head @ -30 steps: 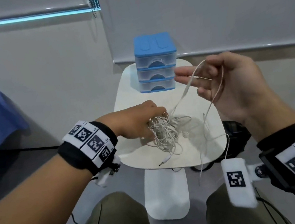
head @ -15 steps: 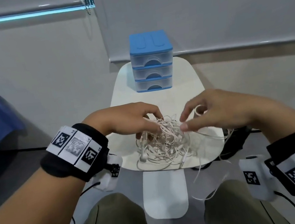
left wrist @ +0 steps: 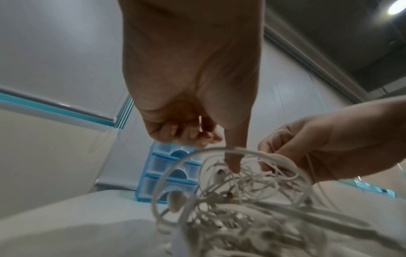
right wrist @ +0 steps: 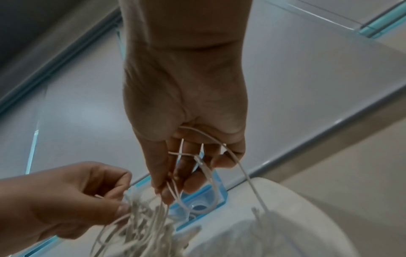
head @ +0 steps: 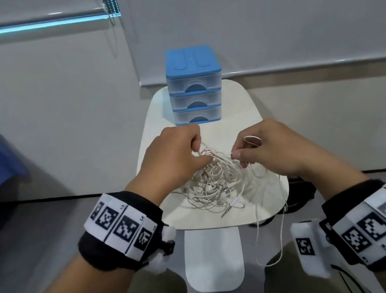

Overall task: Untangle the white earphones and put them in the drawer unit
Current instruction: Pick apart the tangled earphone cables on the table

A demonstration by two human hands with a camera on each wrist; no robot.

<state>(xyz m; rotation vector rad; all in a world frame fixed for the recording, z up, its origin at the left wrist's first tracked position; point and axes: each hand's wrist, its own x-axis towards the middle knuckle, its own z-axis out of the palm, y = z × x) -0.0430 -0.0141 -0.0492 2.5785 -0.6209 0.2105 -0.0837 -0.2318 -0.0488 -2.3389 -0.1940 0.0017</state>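
**Pulling on a knot that has not opened**

The tangled bundle of thin white earphone cable [head: 214,183] lies on the small rounded white surface [head: 241,105], towards its near edge, with the metal jack plug [head: 228,210] close to that edge and a long loop of cable [head: 271,238] hanging off the near right corner. The left hand [head: 175,154] has its fingers [left wrist: 189,133] curled, pinching strands at the top of the bundle. The right hand [head: 266,149] pinches a strand between thumb and fingers [right wrist: 173,177], with more cable looped across them.

The main risk is that drawing the hands apart tightens the knots rather than loosening them, since many loops cross inside the bundle. A sharp tug could also strain the thin cable at an earbud [head: 210,188]. The hanging loop may drag the rest off the near edge, or snag below. The blue-topped, three-drawer clear plastic unit [head: 195,89] stands at the far edge with every drawer closed, so stowing is still some way off.
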